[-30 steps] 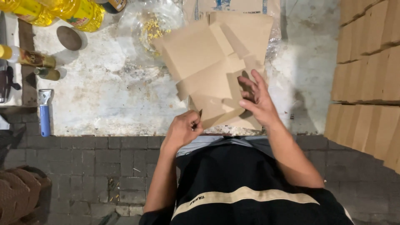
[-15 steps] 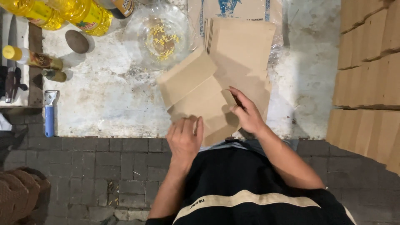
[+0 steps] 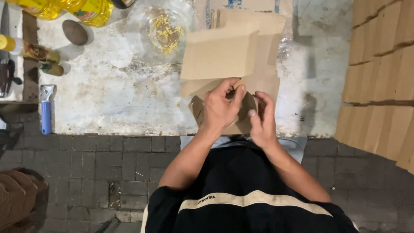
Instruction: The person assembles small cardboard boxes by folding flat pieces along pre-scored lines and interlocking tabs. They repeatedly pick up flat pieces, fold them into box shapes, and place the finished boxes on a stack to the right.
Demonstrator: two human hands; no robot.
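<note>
Standing over the worn white table (image 3: 108, 99), I see both hands meet at the near edge, at about six o'clock of the tabletop. The left hand (image 3: 222, 108) is curled over a folded brown cardboard piece (image 3: 217, 54), its fingers bent and closed down on the lower flaps. The right hand (image 3: 261, 118) sits just beside it at three o'clock, fingers together and pressed against the same cardboard, the fingertips pointing toward twelve. Where the two hands overlap it is hard to tell exactly which flap each one grips.

One broad panel of the cardboard stands up and tilts toward twelve o'clock, above the knuckles. Under and behind it lies a stack of flat cardboard sheets (image 3: 267, 43), reaching to the far edge of the table.

At eleven o'clock from the hands sits a clear bowl (image 3: 161, 28) with yellow bits in it. Farther toward ten o'clock are yellow oil bottles (image 3: 86, 11) and a dark oval stone (image 3: 74, 32). At nine o'clock, by the left edge of the table, lies a blue-handled scraper (image 3: 45, 110), with a small yellow-capped bottle (image 3: 30, 49) on its side above it.

At three o'clock, well apart from the hands, a tall pile of cardboard (image 3: 379, 82) fills the right side. The floor beneath is grey paving brick (image 3: 86, 172).
</note>
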